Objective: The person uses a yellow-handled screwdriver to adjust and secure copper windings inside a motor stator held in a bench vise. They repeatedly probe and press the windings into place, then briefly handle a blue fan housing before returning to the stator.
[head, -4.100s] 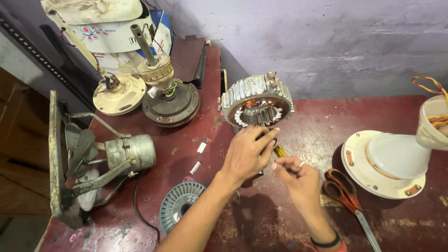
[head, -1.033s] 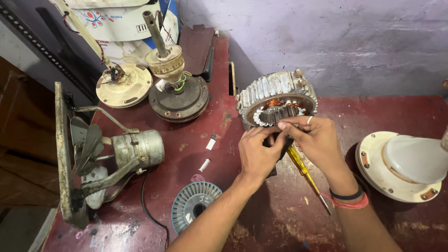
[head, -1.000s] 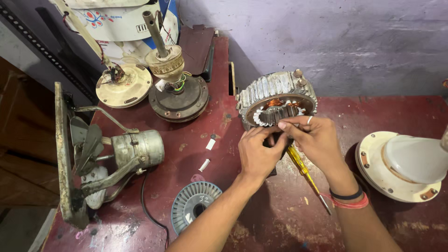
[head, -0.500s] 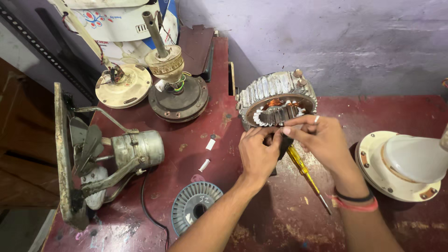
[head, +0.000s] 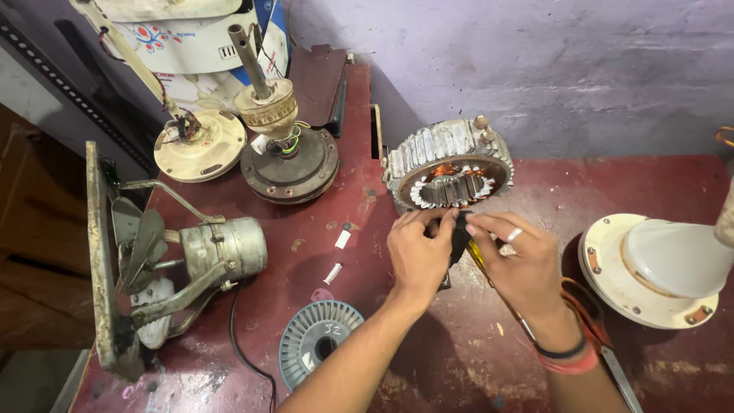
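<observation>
1. left hand (head: 417, 252) and right hand (head: 520, 264) meet fingertips, pinching a small dark part (head: 460, 233)
2. it sits just below the motor stator (head: 449, 164) (on the red table (head: 382, 329))
3. yellow-handled screwdriver (head: 480, 260) lies under the right hand

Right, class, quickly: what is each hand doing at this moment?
Left hand: closed, fingertips pinching a small dark part below the stator.
Right hand: closed, pinching the same part.

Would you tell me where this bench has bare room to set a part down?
Free: the red top between stator and white housing. Crowded: around left hand and right hand, and by the exhaust fan.
</observation>
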